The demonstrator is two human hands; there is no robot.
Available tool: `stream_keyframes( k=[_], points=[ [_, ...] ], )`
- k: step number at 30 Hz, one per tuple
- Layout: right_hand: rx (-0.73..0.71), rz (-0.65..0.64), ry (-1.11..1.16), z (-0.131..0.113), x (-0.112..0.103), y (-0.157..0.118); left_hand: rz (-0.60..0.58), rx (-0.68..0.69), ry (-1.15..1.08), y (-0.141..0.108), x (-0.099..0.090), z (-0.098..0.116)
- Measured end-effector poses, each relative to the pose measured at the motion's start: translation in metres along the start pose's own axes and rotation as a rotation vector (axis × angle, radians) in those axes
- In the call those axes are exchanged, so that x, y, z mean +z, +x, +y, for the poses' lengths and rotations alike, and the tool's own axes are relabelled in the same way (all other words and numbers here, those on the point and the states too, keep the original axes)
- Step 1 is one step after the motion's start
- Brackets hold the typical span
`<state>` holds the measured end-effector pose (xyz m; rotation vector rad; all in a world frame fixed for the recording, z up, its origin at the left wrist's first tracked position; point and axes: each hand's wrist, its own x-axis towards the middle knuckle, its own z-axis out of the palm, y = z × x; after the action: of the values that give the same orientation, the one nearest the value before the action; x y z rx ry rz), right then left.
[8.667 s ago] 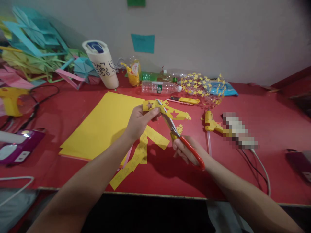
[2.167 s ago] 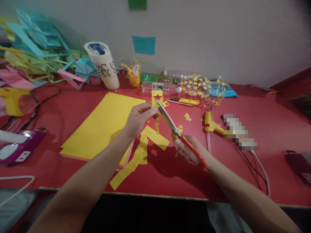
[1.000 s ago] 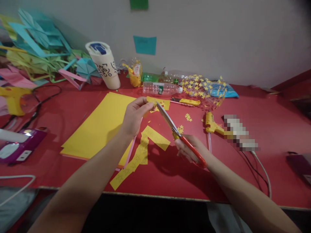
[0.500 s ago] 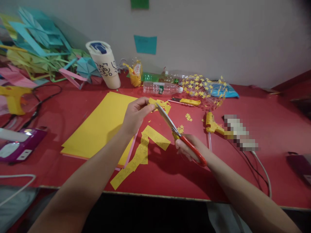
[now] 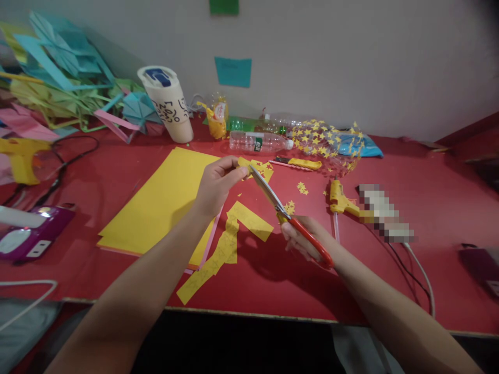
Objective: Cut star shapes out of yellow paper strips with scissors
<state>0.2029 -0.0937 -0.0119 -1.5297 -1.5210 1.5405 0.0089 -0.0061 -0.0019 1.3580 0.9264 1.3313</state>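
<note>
Landmark: yellow sheet stack [image 5: 159, 197]. Left hand [image 5: 215, 184], over its right edge, pinches small yellow piece [image 5: 244, 169] between thumb and fingers; right hand [image 5: 299, 243], right of stack, is wrapped round the handles of scissors [image 5: 279, 206], tips at the piece. Main risk, my judgement: nicked thumb, since the tips sit so near it; a small piece could also twist in the pinch and spoil the cut. Loose stars [image 5: 302, 188], right of stack, might get swept about if the right wrist drops. Hard to make out: left fingers behind the piece, its far edge against star-holed scrap [image 5: 268, 169] beyond (yellow on yellow), and whether blades actually bite paper. Pixelated object [image 5: 385, 213], far right of stack, unreadable; purple box [image 5: 481, 267], farther right, cut off by frame.
</note>
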Motion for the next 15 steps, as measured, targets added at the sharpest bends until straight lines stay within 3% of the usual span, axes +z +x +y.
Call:
stream_keyframes(
  k=[15],
  points=[
    [0.010,-0.007,-0.015,0.0046,-0.0002,0.0028,-0.008,-0.001,-0.001,0.0006,-0.0018,-0.0019]
  ],
)
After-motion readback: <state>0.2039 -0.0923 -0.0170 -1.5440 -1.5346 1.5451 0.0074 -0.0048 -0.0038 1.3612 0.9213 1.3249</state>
